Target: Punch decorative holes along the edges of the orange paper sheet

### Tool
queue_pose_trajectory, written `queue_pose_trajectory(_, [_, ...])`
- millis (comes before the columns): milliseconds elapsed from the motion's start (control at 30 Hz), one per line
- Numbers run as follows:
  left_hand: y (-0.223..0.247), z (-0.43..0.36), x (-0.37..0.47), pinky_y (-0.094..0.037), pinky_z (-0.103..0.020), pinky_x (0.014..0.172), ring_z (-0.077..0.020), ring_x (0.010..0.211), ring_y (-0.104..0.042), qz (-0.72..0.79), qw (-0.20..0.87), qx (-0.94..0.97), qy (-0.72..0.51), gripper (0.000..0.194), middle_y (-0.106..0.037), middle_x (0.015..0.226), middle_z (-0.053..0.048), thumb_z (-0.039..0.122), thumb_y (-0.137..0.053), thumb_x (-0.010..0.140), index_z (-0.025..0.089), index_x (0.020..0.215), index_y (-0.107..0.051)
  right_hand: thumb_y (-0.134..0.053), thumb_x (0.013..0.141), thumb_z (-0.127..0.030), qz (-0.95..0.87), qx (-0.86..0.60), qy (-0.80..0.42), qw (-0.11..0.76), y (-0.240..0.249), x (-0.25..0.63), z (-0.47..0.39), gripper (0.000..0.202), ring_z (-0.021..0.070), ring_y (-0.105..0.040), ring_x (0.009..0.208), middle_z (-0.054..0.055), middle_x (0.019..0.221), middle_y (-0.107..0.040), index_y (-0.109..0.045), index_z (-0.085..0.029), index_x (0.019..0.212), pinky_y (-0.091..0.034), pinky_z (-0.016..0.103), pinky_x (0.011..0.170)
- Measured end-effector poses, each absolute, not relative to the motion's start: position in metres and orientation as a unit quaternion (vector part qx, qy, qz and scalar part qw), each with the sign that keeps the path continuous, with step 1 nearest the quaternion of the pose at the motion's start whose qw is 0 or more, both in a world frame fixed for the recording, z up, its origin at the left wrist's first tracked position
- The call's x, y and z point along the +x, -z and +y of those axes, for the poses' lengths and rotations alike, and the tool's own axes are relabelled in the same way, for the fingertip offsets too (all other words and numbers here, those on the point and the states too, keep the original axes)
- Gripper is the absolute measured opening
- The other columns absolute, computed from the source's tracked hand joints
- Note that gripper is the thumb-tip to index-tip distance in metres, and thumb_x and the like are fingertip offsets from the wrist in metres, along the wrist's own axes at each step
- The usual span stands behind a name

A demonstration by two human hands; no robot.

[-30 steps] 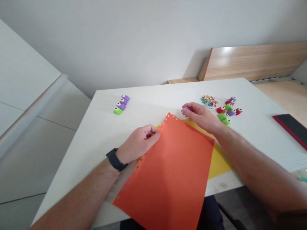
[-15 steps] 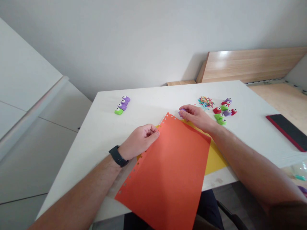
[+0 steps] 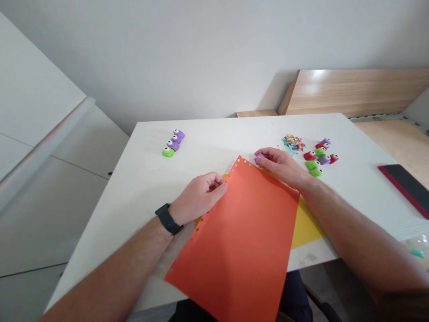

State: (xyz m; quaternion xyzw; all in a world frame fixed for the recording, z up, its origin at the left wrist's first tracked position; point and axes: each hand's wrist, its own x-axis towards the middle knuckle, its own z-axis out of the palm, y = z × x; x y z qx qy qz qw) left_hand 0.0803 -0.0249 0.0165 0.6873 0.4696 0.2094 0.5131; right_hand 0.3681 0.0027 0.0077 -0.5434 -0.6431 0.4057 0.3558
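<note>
My left hand (image 3: 204,195) pinches the left edge of an orange sheet (image 3: 248,232), which has small shapes punched along two edges. A purple punch (image 3: 259,158) is in the fingers of my right hand (image 3: 279,166), at the sheet's upper right edge. Under the orange sheet lies a yellow sheet (image 3: 306,226), showing mostly on the right. Part of the purple punch is hidden by my fingers.
Purple and green punches (image 3: 173,142) stand in a row at the back left. Colourful paper bits (image 3: 293,143) lie at the back right, beside several more punches (image 3: 321,152). A dark, red-edged object (image 3: 407,185) rests on the white table (image 3: 134,179) at far right.
The whole view has shifted slightly, so things appear a little further right. Both hands keep nearly the same pose on the sheet and the purple punch.
</note>
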Motion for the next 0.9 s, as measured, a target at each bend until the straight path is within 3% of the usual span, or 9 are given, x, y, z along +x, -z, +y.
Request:
queue_pose_trajectory(233, [-0.0187,-0.0241,0.0806,-0.034,-0.022,0.055,-0.0103,0.061,-0.044,0.478,0.547,0.655,-0.208,0.028,-0.053,0.072,0.004,0.046,-0.057,0.097,0.019,0.088,-0.058,-0.063,0.091,-0.061,-0.617,-0.556,-0.432,0.352,-0.0078,0.3673,-0.0006,0.046,0.0199,-0.063,0.086,0.005,0.101,-0.072,-0.069,-0.023,0.117,-0.051,0.032,0.073])
queue_pose_trajectory(400, [-0.022,-0.0247,0.0808,-0.038,-0.024,0.058,-0.0122,0.064,-0.049,0.483,0.555,0.644,-0.209,0.029,-0.056,0.075,0.003,0.047,-0.056,0.097,0.02,0.087,-0.058,-0.062,0.092,-0.06,-0.622,-0.564,-0.427,0.335,-0.0093,0.3674,-0.0008,0.046,0.0189,-0.061,0.08,0.004,0.095,-0.069,-0.068,-0.024,0.12,-0.051,0.032,0.071])
queue_pose_trajectory(900, [-0.0187,-0.0268,0.0833,-0.04,-0.024,0.061,-0.0135,0.067,-0.053,0.483,0.527,0.664,-0.219,0.029,-0.062,0.079,0.001,0.048,-0.058,0.095,0.019,0.091,-0.061,-0.061,0.093,-0.06,-0.657,-0.543,-0.413,0.321,-0.0097,0.3675,-0.0034,0.047,0.0217,-0.065,0.091,0.005,0.107,-0.074,-0.068,-0.023,0.12,-0.054,0.034,0.081])
